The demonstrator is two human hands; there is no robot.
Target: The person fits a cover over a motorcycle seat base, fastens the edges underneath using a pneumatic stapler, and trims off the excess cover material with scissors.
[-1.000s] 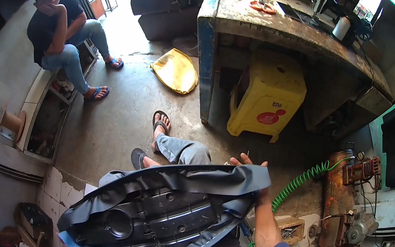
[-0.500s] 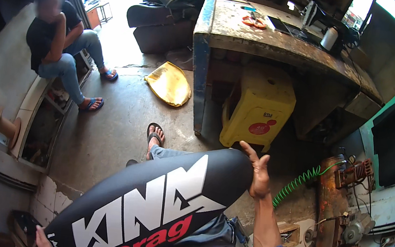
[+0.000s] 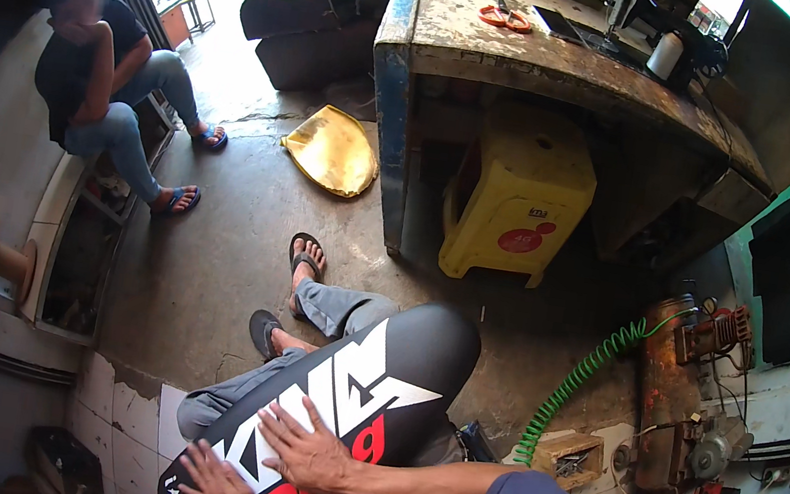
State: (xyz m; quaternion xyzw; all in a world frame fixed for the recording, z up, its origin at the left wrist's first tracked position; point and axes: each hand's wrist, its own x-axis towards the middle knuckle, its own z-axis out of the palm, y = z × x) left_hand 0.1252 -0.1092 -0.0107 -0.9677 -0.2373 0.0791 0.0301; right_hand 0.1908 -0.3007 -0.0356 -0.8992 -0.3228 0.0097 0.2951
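Across my lap lies a long black motorcycle seat (image 3: 431, 353) with white and red lettering on its cover. My right hand (image 3: 311, 450) rests flat on the lettering near the seat's middle, fingers spread and pointing left. Close beside it, toward the seat's lower-left end, my left hand (image 3: 222, 488) also lies on the cover with its fingers apart, slightly blurred. Neither hand grips anything. The seat's underside is hidden.
A worn workbench (image 3: 484, 42) stands ahead, bearing orange-handled scissors (image 3: 504, 20) and a sewing machine (image 3: 638, 24). Under it is a yellow stool (image 3: 523, 199). A yellow seat-shaped piece (image 3: 332, 152) lies on the floor. A rusty compressor (image 3: 664, 416) with green coiled hose stands right; a person (image 3: 101, 74) sits left.
My right hand has left the seat's far right end and now lies flat on its middle. My left hand has moved from the lower-left edge onto the cover. The seat has shifted and turned.
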